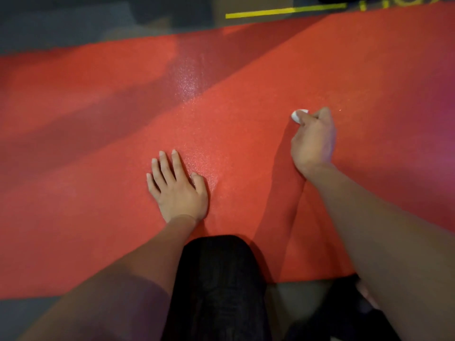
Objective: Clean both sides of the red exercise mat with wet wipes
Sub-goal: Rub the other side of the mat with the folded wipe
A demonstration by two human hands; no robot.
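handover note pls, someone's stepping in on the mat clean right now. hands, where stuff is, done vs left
Left hand: flat, fingers straight, pressing on the red foam exercise mat to steady it.
Right hand: fingers curled round a small white wet wipe, held against the mat on the right side.
Mat: spread flat on the dark grey floor; the person's knee in black fabric rests at the near edge.
Done: a wet sheen shows on a central strip, so part of this face looks wiped.
Left: the rest of this face, then flip and wipe the other side. Whether that side is already done can't be told.
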